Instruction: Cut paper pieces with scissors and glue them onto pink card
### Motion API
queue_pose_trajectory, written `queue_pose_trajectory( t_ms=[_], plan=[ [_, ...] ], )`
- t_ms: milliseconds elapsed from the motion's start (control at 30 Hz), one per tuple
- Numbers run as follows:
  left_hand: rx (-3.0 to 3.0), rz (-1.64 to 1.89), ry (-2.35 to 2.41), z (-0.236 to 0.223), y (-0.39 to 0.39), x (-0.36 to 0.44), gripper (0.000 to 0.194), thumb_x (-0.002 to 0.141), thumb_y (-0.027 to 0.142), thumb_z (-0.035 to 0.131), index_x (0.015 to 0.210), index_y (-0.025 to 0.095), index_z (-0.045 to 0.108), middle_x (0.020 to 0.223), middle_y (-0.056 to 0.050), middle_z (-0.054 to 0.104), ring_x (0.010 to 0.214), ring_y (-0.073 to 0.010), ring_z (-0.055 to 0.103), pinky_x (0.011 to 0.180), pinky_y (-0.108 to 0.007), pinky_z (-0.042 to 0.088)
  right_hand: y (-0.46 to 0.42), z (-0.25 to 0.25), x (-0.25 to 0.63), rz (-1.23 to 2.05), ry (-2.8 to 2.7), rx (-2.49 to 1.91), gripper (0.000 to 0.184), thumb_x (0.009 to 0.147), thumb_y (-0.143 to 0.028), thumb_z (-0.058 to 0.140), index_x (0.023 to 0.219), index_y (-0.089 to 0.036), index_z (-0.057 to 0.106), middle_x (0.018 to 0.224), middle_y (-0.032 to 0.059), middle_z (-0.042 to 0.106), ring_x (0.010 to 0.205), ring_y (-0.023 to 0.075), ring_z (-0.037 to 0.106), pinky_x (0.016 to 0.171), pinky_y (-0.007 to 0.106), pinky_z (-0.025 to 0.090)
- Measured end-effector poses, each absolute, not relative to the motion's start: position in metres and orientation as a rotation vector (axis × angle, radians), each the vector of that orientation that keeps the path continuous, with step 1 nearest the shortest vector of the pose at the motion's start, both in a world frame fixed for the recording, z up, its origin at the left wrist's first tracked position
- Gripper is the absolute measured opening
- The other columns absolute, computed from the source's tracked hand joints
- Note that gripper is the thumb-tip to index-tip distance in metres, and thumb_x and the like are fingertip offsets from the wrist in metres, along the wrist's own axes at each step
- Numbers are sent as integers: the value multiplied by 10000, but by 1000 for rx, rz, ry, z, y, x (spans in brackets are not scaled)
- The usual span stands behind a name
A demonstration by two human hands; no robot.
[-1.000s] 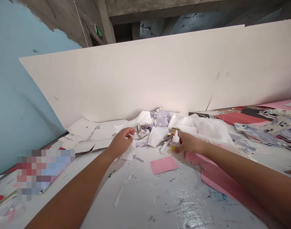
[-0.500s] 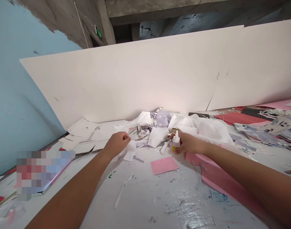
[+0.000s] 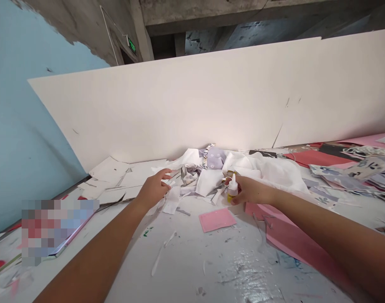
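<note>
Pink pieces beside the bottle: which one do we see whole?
The small pink rectangle, lying alone before the bottle; the right forearm partly hides the larger pink sheet.

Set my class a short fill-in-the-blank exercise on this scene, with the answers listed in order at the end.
1. The right hand grips a small ____ with a white pointed tip.
2. The small flat rectangle lying on the table is ____ in colour.
3. The hand nearer the wall at the picture's left edge is the person's ____ one.
4. That wall is painted ____.

Missing words: bottle; pink; left; blue.
</note>
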State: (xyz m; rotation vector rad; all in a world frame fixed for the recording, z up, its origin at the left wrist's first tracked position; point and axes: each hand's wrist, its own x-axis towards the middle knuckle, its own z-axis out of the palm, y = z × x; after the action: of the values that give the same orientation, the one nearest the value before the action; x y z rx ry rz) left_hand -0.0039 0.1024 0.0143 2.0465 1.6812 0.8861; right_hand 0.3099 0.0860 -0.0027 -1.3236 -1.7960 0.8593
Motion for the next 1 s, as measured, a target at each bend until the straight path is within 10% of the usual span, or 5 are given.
queue_pose_trajectory(
  t_ms=[167, 367, 667, 1000],
  plan=[
    [2168, 854, 1767, 14, 102, -6, 580, 718, 261, 515, 1269, 331, 348, 1199, -46, 532, 674, -104, 606, 550, -198, 455, 86, 1, 313, 903, -1905, -1380, 323, 458, -156, 731, 734, -241, 586, 565, -47, 515, 520, 155, 468, 446, 263, 348],
    [2490, 815, 1954, 11, 107, -5, 215, 761, 248, 418, 810, 206, 624, 1132, -93, 550, 1073, -284, 471, 848, -397, 390, 79, 16, 313, 898, -1893, -1442, 598, 479, -210, 738, 1046, -256, 550, 655, -23, 500, 577, 169, 502, 466, 270, 404],
    [2803, 423, 1456, -4, 99, 8, 645, 688, 18, 320, 1249, 323, 406, 1016, -21, 620, 1181, -217, 363, 936, -420, 247, 64, 37, 308, 846, -1842, -1358, 998, 490, -322, 778, 1321, -352, 226, 1227, 101, 437, 1062, 302, 461, 672, 327, 492],
    [2269, 783, 1472, 42, 75, 15, 341, 746, 334, 465, 1077, 297, 536, 843, 1, 543, 752, -157, 526, 626, -261, 417, 41, 31, 278, 415, -1744, -1174, 543, 734, -326, 582, 1178, -286, 272, 1264, 91, 336, 1184, 306, 321, 693, 336, 466]
  ],
)
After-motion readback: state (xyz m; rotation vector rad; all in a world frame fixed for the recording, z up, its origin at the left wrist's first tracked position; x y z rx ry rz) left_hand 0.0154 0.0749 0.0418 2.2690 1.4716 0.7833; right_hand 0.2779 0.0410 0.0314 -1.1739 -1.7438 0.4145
